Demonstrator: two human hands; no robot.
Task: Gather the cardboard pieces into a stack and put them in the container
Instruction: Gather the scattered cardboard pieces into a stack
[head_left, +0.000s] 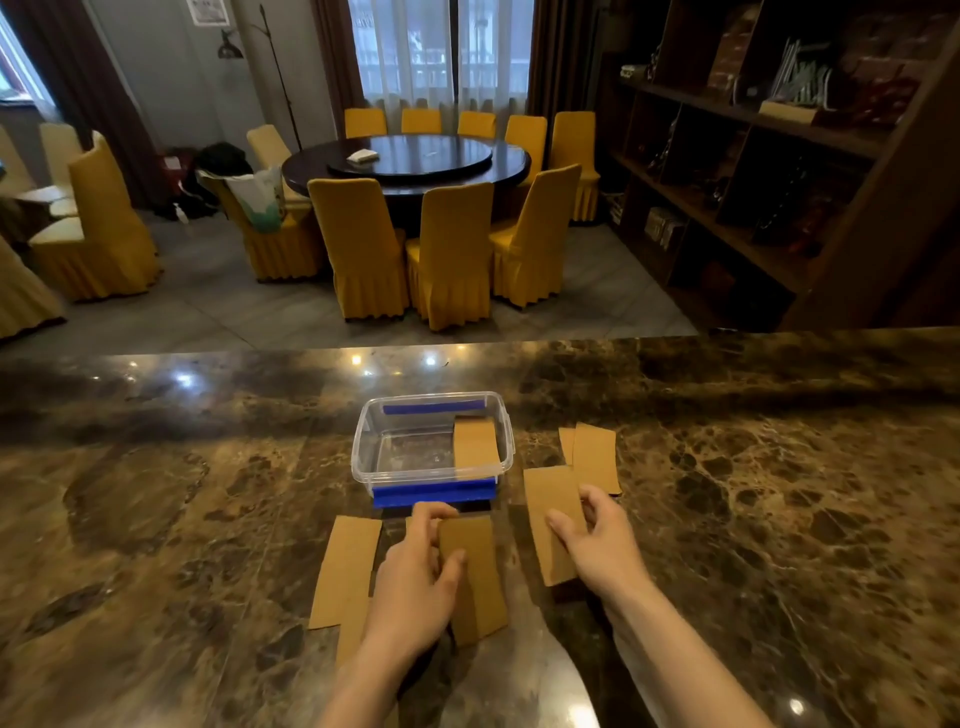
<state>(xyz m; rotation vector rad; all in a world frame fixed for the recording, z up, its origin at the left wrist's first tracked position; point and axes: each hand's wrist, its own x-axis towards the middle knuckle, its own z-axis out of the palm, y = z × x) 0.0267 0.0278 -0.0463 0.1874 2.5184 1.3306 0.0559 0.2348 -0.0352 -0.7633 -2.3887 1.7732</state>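
Note:
A clear plastic container (363, 447) with blue clips stands on the marble counter, and one brown cardboard piece (475, 441) leans inside it at the right. My left hand (415, 587) grips a cardboard piece (478, 582) just in front of the container. Another piece (345, 569) lies flat to the left of that hand, with one more partly hidden under my wrist. My right hand (602, 545) pinches the right edge of a cardboard piece (550, 519) right of the container. Two overlapping pieces (595, 454) lie farther back right.
The dark marble counter (208, 493) stretches wide to both sides and ends at a far edge behind the container. Beyond it are a round dining table with yellow chairs and a wooden shelf unit at the right.

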